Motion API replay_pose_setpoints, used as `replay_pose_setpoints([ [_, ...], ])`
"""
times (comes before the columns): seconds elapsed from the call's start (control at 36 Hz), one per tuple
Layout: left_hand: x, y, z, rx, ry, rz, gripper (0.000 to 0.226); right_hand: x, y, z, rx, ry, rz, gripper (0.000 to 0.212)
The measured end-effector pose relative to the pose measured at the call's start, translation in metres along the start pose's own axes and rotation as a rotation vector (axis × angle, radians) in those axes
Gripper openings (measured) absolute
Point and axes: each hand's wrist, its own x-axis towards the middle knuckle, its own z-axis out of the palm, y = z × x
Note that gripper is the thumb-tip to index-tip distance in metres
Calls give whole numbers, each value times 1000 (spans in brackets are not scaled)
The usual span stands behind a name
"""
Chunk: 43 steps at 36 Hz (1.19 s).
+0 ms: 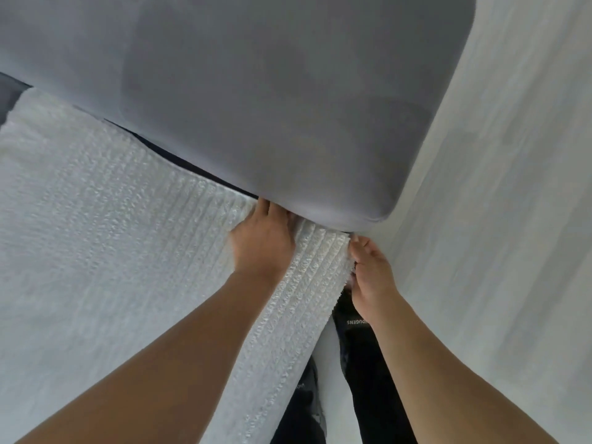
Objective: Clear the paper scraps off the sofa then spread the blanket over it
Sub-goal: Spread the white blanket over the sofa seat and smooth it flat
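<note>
though apart, hands (263, 245) (373, 278) on blanket (96, 219) (edge)

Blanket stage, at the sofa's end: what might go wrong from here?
1. The right hand pinches the edge of the white ribbed blanket at the seat's end; a hard pull might drag it out of the crease under the grey back cushion.
2. The left hand pushes the blanket into that crease, so it may bunch there instead of lying flat.
3. A dark strip of seat shows at far left; coverage may end up uneven.
</note>
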Motion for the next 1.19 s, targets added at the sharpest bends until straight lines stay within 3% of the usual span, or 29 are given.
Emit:
replay_pose_setpoints([
  [0.06,0,-3,-12,-27,-61,-25,49,-4,-6,12,-200,136,-75,8],
  [0.11,0,-12,-25,-75,-111,-39,39,-11,-15,15,-474,358,-133,21],
  [0.17,1,-24,-37,-72,-137,-44,31,-23,-26,18,-605,447,-191,26],
  [0.25,9,-52,-59,-22,-141,-76,30,-51,-24,38,-660,391,-313,22],
  [0.33,33,-89,-78,41,-174,-76,40,-86,-9,76,-868,95,-544,13],
  [0.42,63,-121,-87,140,-274,-33,50,-90,-1,114,-998,-112,-598,35],
  [0.5,81,-145,-91,217,-321,3,52,-78,-9,153,-986,-43,-561,42],
  [0.72,88,-173,-96,282,-361,130,38,-52,-9,199,-1263,263,-555,48],
  [0.83,87,-175,-95,264,-338,172,34,-48,-5,200,-1306,311,-632,41],
  [0.94,78,-176,-91,245,-206,194,15,-49,8,198,-1189,453,-742,23],
  [1.08,72,-170,-73,158,-42,-5,11,-43,17,208,-1065,664,-827,18],
  [1.19,79,-167,-56,128,25,-160,21,-39,14,213,-1043,710,-949,16],
])
